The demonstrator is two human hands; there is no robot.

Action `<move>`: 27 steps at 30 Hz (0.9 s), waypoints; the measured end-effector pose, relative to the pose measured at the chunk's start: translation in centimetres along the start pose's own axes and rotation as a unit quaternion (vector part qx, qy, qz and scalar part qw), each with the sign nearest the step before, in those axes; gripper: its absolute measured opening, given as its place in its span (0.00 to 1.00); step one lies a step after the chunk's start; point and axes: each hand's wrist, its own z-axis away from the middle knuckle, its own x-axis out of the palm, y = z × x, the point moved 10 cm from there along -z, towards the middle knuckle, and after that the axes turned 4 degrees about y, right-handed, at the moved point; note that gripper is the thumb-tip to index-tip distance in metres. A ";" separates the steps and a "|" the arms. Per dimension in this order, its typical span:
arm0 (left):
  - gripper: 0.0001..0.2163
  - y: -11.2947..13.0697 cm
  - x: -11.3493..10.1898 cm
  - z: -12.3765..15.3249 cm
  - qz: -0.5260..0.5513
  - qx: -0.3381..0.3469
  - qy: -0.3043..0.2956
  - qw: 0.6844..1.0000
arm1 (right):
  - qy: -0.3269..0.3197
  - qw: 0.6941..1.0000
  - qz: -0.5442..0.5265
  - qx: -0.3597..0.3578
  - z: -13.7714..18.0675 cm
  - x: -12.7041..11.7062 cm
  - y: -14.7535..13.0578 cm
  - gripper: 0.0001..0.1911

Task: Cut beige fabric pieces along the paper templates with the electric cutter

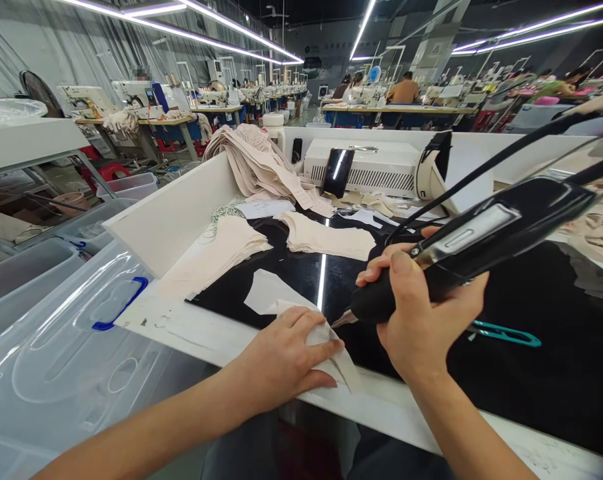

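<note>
My left hand presses down on a small piece of cream fabric at the front edge of the black glossy worktop, fingers curled over the cloth. My right hand grips a black hand-held cutting tool like a pen. Its metal tip touches the fabric just right of my left fingers. A black cable runs from the tool up to the right.
Stacks of cream fabric pieces lie on the worktop, with a bigger heap behind. Teal snips lie to the right. A white machine stands at the back. Clear plastic bins sit left. Other workers sit at distant sewing tables.
</note>
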 end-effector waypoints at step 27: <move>0.23 -4.8 -0.8 0.5 0.020 -0.046 -0.114 0.992 | -0.023 0.998 0.053 -0.004 -2.5 0.6 1.4 0.36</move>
